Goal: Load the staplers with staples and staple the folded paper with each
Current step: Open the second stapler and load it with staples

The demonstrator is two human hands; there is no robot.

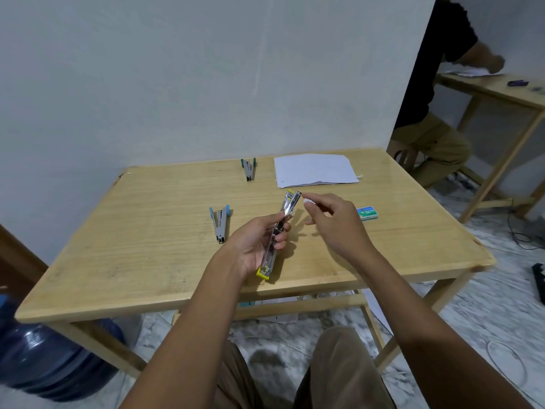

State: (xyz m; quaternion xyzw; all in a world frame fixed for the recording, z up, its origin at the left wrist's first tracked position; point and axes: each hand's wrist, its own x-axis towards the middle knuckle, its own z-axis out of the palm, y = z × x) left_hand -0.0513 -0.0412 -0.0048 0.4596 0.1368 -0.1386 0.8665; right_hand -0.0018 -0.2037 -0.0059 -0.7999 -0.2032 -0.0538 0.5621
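While the left hand (253, 246) curls its fingers around the open yellow stapler (287, 206), the right hand (333, 222) pinches beside its far tip, contents unclear.

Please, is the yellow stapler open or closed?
Open: the yellow stapler, held in the left hand, is unfolded straight, its yellow ends far apart.

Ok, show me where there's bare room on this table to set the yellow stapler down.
Widest bare patch: the left part of the table, from the blue stapler out to the left edge. Also bare: the near right corner, nearer than the staple box. Crowded: the far stretch holding the green stapler and paper.
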